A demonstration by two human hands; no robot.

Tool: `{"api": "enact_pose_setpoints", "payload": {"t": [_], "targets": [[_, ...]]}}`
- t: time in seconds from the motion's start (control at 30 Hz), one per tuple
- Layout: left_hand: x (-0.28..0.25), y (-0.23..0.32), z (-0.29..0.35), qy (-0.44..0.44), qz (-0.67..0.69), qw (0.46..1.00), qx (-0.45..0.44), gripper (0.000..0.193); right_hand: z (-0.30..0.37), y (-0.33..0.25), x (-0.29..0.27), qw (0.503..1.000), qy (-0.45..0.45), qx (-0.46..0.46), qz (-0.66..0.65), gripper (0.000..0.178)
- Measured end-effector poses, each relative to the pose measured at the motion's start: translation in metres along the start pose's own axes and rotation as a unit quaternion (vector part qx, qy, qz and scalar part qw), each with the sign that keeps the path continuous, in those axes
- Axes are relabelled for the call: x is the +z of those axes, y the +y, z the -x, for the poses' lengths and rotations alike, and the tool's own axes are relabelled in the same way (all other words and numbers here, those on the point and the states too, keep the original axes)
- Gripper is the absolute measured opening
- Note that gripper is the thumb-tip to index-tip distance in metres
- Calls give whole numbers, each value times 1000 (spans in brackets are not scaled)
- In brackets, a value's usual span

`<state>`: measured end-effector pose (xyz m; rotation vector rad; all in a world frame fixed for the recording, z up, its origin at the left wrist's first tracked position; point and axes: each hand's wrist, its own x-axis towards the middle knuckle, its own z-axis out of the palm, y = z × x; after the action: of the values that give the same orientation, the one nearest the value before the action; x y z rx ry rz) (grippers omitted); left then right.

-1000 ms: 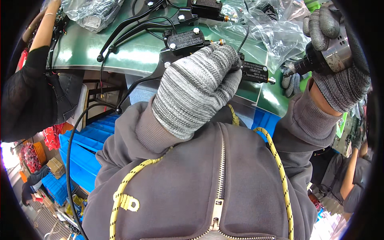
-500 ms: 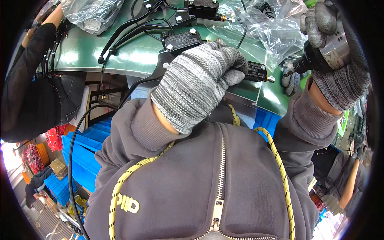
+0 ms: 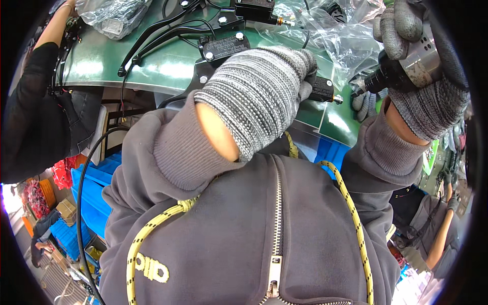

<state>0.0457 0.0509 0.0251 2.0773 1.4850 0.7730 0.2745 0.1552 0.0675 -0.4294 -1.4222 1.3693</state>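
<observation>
My left hand [image 3: 256, 94], in a grey striped knit glove, is closed with its fingers curled away from view. Its thumb side meets the end of a black brake master cylinder [image 3: 322, 90] with a brass fitting; whatever the fingers hold is hidden. At the right, my gloved right hand [image 3: 432, 101] is wrapped around a power screwdriver [image 3: 423, 66]. The tool's black nose points left and down, apart from the cylinder. Beyond my left hand lies another brake master cylinder [image 3: 223, 47] with bolts in its lid, beside black brake levers [image 3: 157, 43].
Clear plastic bags [image 3: 330, 30] lie at the back of the green table [image 3: 101, 68]. Grey knit glove fingers [image 3: 364, 105] show below the screwdriver nose; whose is unclear. A co-worker's black sleeve [image 3: 33, 107] is at left. Blue crates [image 3: 96, 195] stand below, near a hanging black cable [image 3: 80, 218].
My left hand has rolled over and inward, hiding more of its thumb and fingers. The whole view has shifted slightly. The screwdriver stays in my right hand, off the cylinder.
</observation>
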Motion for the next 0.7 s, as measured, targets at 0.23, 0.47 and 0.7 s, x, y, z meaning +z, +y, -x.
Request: {"api": "enact_pose_setpoints", "payload": {"t": [0.23, 0.47, 0.7], "targets": [[19, -15, 10, 75, 24, 997, 8, 26, 0, 6, 8, 1000, -3, 0, 2, 46], [25, -14, 15, 76, 106, 991, -27, 26, 1, 10, 18, 1000, -5, -1, 7, 46], [26, -21, 20, 39, 215, 974, -50, 22, -1, 14, 26, 1000, -10, -1, 12, 46]]}}
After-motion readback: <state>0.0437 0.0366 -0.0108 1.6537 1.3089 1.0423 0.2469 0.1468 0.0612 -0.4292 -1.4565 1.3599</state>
